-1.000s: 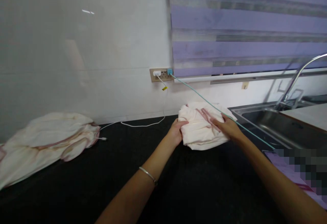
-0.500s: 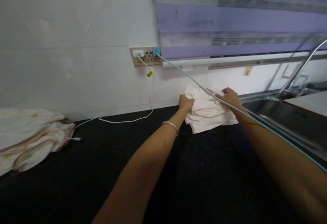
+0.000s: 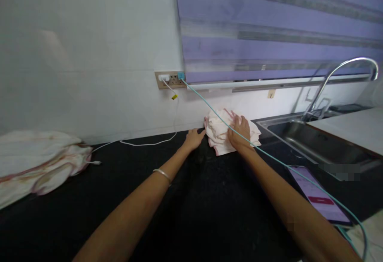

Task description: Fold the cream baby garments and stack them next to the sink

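A folded cream cloth with pink trim (image 3: 220,132) lies on the black counter (image 3: 191,206) against the white wall, left of the sink. My right hand (image 3: 238,131) rests flat on top of the cloth, fingers spread. My left hand (image 3: 194,138), a bangle on its wrist, is open just left of the cloth, fingertips by its edge, holding nothing. A teal cable (image 3: 269,156) runs over my right forearm.
A pile of cream cloth (image 3: 38,162) sits at the counter's far left. A wall socket (image 3: 169,79) holds a white charger with its cable (image 3: 149,142) trailing along the counter. A steel sink (image 3: 314,142) and faucet (image 3: 338,80) stand right; a lit phone (image 3: 318,196) lies near me.
My left hand has let go of the folded cloth and drawn back to its left. My right hand shifted left onto the cloth's top. The view pulled back, showing the phone.
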Tool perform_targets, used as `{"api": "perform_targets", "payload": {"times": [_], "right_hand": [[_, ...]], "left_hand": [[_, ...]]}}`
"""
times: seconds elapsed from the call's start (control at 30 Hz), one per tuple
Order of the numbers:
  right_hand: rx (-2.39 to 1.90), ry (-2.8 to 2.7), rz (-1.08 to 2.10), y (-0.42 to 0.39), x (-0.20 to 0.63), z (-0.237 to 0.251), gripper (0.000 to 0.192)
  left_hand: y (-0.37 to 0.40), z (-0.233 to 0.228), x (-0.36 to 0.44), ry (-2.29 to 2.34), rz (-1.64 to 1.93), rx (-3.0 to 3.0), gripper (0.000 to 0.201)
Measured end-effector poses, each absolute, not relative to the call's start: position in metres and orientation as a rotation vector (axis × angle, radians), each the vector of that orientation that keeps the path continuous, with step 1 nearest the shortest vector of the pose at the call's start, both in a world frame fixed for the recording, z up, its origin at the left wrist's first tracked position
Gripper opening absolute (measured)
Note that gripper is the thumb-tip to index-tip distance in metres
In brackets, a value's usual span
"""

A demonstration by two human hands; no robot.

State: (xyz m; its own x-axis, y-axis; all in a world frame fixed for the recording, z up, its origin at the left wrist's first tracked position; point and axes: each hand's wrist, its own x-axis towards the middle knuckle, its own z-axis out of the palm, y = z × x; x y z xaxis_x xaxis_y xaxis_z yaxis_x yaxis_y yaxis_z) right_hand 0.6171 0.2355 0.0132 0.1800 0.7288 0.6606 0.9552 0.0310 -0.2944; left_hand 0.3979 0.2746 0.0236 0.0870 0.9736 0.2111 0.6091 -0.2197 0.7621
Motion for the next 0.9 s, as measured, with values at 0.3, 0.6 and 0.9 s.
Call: {"api": "perform_targets", "payload": {"times": [0.3,0.6,0.9], "right_hand": [[-1.235,-2.029,0.200,0.137,0.450,-0.023,0.025],[-1.115,-2.184,0.417,0.105,0.403,-0.032,0.040],[-1.245,-2.330,0.250,0.095,0.414,-0.035,0.045]], "left_hand": [[0.129,-0.008,0.245,1.246,0.881,1.794,0.036],[0.094,-0.030,0.209,1.526,1.245,1.540,0.033],[0.094,-0.037,0.210,1.344,1.249,1.562,0.044]]}}
